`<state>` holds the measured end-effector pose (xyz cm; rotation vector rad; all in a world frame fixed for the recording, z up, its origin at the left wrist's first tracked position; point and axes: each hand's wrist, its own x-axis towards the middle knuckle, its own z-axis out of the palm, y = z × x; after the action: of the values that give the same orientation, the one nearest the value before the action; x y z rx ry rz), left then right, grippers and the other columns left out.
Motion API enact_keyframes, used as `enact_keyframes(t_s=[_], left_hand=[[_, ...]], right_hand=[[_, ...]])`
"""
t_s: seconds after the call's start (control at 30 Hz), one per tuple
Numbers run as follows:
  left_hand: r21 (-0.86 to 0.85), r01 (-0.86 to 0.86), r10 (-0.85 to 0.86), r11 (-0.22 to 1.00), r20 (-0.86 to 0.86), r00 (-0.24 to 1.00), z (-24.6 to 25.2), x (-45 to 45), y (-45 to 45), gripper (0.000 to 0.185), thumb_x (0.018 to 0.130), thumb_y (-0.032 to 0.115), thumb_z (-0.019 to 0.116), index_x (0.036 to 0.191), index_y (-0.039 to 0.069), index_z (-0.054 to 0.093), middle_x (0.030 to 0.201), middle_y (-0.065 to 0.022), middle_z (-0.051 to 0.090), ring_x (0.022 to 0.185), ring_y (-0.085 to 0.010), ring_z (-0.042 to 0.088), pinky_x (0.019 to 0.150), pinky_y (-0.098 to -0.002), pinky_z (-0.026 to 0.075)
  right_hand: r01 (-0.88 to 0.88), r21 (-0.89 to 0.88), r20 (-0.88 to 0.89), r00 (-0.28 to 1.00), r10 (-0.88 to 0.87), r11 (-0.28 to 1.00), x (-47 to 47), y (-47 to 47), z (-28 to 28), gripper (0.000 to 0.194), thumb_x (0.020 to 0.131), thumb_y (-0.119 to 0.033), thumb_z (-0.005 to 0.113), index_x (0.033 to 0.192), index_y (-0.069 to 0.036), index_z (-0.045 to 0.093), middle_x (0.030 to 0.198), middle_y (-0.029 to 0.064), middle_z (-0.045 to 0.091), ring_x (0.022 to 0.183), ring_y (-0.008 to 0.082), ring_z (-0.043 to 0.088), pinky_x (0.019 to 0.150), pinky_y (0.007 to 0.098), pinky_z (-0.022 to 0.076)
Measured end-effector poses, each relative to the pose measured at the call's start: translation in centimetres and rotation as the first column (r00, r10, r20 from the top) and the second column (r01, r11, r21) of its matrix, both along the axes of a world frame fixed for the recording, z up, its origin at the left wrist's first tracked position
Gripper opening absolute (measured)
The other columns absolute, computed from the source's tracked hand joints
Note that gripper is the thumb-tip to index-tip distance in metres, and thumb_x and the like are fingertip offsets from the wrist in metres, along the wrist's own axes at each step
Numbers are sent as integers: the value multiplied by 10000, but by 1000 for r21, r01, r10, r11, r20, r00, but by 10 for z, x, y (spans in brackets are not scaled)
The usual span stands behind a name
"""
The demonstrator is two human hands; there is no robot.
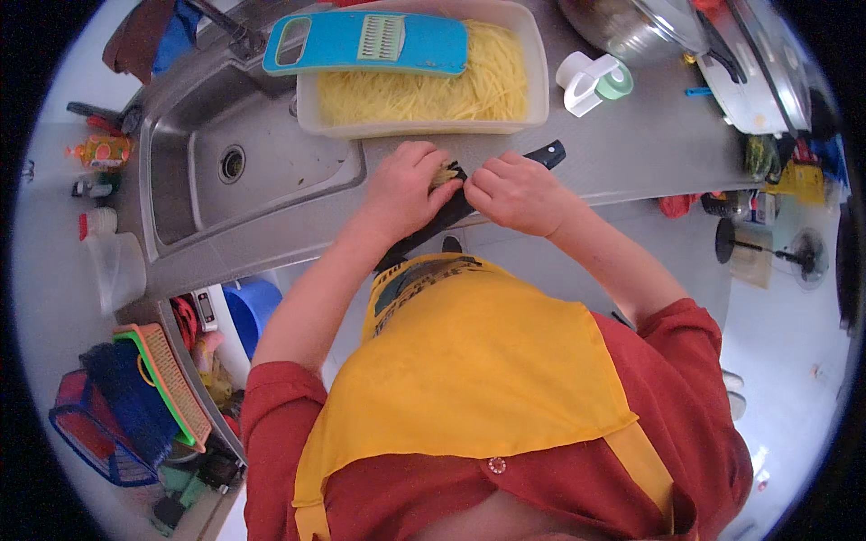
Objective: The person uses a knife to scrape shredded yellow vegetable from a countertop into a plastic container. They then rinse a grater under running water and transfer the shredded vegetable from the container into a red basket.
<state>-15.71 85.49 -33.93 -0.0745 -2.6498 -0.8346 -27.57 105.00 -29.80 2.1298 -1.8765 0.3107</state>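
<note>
Both my hands are close together over the front edge of the steel counter. My left hand (404, 193) curls around a small pale-brown piece of food (445, 174), mostly hidden by the fingers. Close beside it, my right hand (513, 193) is curled over a knife, whose black handle (547, 154) sticks out past its far side. A long dark strip (436, 224) slants from between the hands toward my apron, in line with the handle. I cannot tell whether it is the blade. Past my hands is a plastic tub (423, 127) of pale yellow shreds (497, 74), with a blue grater (433, 44) across it.
The steel sink (298, 159) lies left of the tub. To the right are a white and green plastic holder (590, 81) and a large metal pot (629, 27). Baskets (166, 385) and a blue bucket (252, 311) are at lower left. A fan (808, 258) stands far right.
</note>
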Motion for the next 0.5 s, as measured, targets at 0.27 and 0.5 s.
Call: enact_keyframes(t_s=[0.27,0.5], left_hand=[[-128,59,-49,990,82,995,-48,-20,-29,243,881,205,713,1077,61,717,1115,-160,661,1052,-356,624,916,-423,510],[301,34,-53,953,55,997,-64,-9,-48,268,896,152,650,1129,25,691,1199,-172,656,1136,-363,597,993,-441,469]], right_hand=[[162,53,-66,985,-158,985,20,29,12,91,754,-193,620,797,-135,566,779,-2,562,776,168,595,690,308,472],[395,52,25,917,-397,917,51,71,37,188,735,-181,683,879,-106,589,773,27,543,750,189,596,666,335,482]])
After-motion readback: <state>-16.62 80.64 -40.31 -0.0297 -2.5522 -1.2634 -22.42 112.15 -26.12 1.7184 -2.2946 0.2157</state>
